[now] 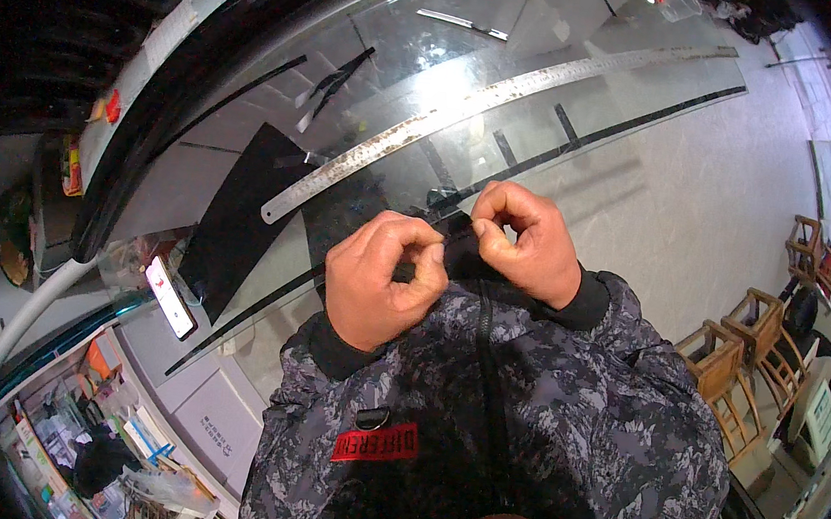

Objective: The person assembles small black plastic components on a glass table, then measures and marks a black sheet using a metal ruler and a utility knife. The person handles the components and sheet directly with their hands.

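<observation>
My left hand is closed, its thumb and forefinger pinched together. Close beside it, my right hand makes a similar pinch. Something dark and thin shows between the fingertips, too small and too close to the dark background to name. Both hands are held above the near edge of a glass tabletop, which has a black border. Beyond them a long, rust-spotted metal ruler lies slantwise across the glass. A black sheet lies to the left, partly under the ruler's end. Thin black strips lie farther back.
A slim silver tool, perhaps a cutter, lies at the far side. At left, a lit phone rests near the table edge. An open drawer of jumbled items sits lower left. Wooden stools stand on the right.
</observation>
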`<state>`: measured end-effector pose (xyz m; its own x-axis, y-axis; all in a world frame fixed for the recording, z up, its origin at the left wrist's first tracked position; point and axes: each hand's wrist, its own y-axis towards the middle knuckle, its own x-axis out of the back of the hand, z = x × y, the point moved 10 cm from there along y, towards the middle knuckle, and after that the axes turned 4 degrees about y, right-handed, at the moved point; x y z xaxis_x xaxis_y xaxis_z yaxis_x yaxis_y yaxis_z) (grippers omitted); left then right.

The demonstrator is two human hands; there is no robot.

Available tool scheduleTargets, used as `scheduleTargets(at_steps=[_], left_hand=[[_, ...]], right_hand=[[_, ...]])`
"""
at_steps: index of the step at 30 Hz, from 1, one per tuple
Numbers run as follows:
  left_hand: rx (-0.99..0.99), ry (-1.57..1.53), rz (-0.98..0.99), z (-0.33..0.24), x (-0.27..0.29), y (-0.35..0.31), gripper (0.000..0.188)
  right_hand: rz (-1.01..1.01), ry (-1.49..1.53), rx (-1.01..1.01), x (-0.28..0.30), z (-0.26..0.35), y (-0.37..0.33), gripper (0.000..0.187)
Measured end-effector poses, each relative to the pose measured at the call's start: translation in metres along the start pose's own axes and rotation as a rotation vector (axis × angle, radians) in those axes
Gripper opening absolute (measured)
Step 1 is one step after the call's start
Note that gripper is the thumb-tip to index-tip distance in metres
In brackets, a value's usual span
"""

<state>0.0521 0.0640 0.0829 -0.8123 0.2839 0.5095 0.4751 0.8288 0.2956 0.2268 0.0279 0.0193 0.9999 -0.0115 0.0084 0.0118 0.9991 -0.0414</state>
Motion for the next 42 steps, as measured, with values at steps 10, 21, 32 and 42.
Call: scheduleTargets(at_steps=[10,21,32,42], left_hand=[[-0.076,0.1,0.031,-0.006,-0.017,0.005,0.019],[-0.024,0.073,0.069,0.0,-0.023,0.003,0.019],[0.236,-0.086,0.117,0.023,-0.026,-0.002,0.012],[0.474,-0.361,-0.096,0.081,0.006,-0.007,0.008]], right_hand=[[-0.026,0.1,0.002,-0.004,0.0,-0.002,0.005],[-0.032,-0.037,0.099,-0.002,0.01,-0.001,0.006],[0.076,-0.085,0.003,-0.007,0.005,-0.002,0.007],[0.109,0.359,-0.059,-0.007,-0.007,-0.001,0.004]])
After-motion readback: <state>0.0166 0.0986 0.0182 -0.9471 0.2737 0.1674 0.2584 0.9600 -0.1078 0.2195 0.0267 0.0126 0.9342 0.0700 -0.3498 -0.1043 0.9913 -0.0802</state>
